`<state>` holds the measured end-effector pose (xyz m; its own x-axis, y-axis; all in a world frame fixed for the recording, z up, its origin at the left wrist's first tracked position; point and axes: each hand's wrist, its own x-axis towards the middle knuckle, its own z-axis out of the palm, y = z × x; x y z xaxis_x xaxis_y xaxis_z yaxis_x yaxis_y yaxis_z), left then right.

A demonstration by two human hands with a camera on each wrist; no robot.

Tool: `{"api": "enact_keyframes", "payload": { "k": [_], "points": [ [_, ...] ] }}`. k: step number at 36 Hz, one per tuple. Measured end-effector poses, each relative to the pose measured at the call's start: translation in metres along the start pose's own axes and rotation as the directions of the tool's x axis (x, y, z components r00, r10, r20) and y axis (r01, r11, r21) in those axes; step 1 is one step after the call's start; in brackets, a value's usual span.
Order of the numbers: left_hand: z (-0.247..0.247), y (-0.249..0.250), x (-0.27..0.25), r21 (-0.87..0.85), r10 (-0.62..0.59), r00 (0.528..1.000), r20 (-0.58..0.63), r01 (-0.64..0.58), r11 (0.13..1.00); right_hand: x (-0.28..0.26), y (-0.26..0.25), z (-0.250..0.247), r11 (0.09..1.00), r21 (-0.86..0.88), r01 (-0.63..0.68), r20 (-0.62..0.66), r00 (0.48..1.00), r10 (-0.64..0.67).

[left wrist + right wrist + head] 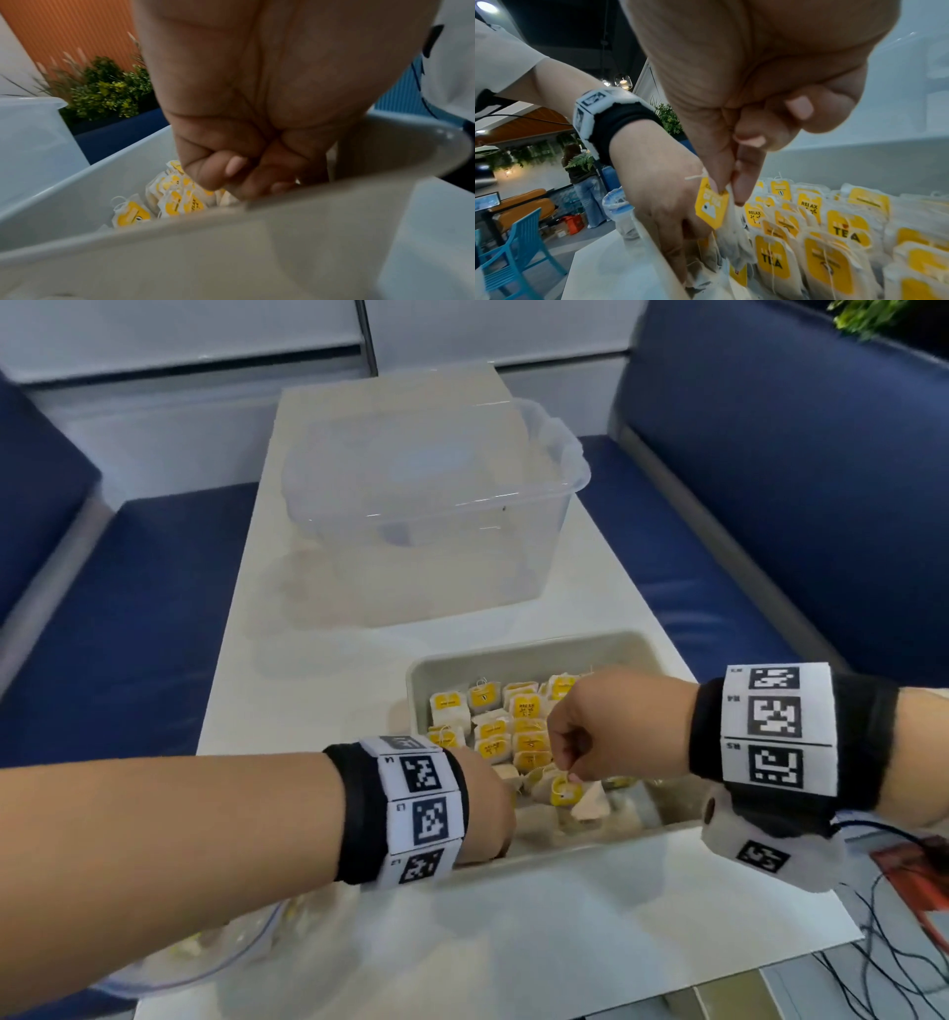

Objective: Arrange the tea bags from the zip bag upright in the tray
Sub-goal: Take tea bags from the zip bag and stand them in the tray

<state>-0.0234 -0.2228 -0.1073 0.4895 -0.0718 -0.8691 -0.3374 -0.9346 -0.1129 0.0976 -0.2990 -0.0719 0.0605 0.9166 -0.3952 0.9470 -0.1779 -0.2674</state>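
Observation:
A grey tray (534,652) sits on the white table and holds several rows of upright tea bags (513,721) with yellow tags (847,229). My right hand (567,775) hangs over the tray's near part. Its thumb and forefinger pinch the top of one tea bag (711,207), whose pouch dangles below. My left hand (493,809) reaches into the near left corner. Its fingers (675,243) point straight down among the bags beside the tray wall (231,233), with the tips buried. The clear zip bag (215,942) lies under my left forearm.
A large clear plastic box (426,516) stands just behind the tray. Blue benches (770,480) flank the narrow table. Black cables and a red object (919,875) lie off the table's right edge.

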Motion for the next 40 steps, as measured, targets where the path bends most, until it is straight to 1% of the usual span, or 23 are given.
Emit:
{"api": "enact_keyframes", "payload": {
  "k": [3,7,11,16,20,23,27,30,33,37,40],
  "points": [
    [-0.006,0.002,0.003,0.044,0.004,0.999,0.051,-0.006,0.999,-0.006,0.004,0.0,0.999,0.031,-0.015,-0.022,1.0,0.016],
    [-0.011,0.003,0.004,0.106,-0.003,0.999,0.053,-0.003,0.994,-0.012,0.008,0.0,0.999,0.043,-0.018,-0.039,0.999,0.02],
    [-0.007,0.001,0.007,0.118,-0.005,1.0,0.015,0.004,0.993,-0.015,0.01,0.0,0.998,0.051,-0.021,-0.036,0.999,0.023],
    [-0.002,-0.005,0.01,0.044,-0.074,0.997,-0.035,0.076,0.996,-0.014,0.01,0.001,0.998,0.061,-0.022,-0.026,0.999,0.024],
    [0.002,-0.009,0.011,0.076,-0.04,0.995,-0.087,0.047,0.996,-0.011,0.008,0.002,0.998,0.064,-0.024,-0.016,1.0,0.025],
    [0.005,-0.01,0.01,0.095,-0.017,0.995,-0.098,0.027,0.995,-0.007,0.007,0.002,0.998,0.058,-0.012,-0.01,1.0,0.013],
    [0.005,-0.011,0.01,0.15,-0.011,0.986,-0.166,0.036,0.988,-0.004,0.006,0.003,0.997,0.075,-0.006,0.01,1.0,0.005],
    [0.005,-0.015,0.011,0.115,-0.061,0.979,-0.197,0.084,0.99,-0.001,0.004,0.006,0.996,0.084,0.001,-0.002,1.0,-0.001],
    [0.003,-0.021,0.01,0.052,-0.099,0.962,-0.256,0.116,0.992,0.002,0.001,0.009,0.997,0.067,0.03,-0.005,1.0,-0.029],
    [0.003,-0.028,0.008,0.06,-0.112,0.966,-0.233,0.129,0.99,0.006,-0.006,0.009,0.993,0.104,0.057,0.059,0.996,-0.064],
    [0.004,-0.032,0.006,0.02,-0.128,0.967,-0.22,0.136,0.991,0.009,-0.01,0.011,0.992,0.066,0.106,0.092,0.989,-0.112]
  ]
}}
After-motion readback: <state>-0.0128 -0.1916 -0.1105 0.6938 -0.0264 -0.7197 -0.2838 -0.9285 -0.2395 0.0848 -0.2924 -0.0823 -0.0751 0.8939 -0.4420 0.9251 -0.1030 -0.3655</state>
